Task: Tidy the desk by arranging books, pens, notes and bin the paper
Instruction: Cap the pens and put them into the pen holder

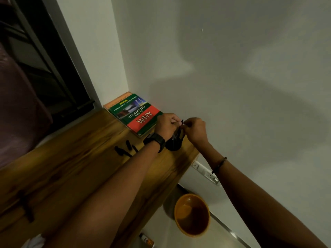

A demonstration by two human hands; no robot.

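Observation:
A green and red book [137, 114] lies on another book [117, 100] in the far corner of the wooden desk [71, 167]. Both my hands meet over a black pen holder [173, 144] at the desk's far right edge. My left hand [165, 124] and my right hand [194, 129] pinch a dark pen [181, 122] between them, its lower end in the holder. A few black pens or caps [125, 149] lie on the desk left of my left wrist. White paper [35, 241] shows at the bottom left.
An orange bin [192, 214] stands on the floor below the desk's right end. A small bottle [146, 240] lies on the floor near it. A wall socket strip [206, 171] sits low on the white wall. A dark window [44, 68] is at the left.

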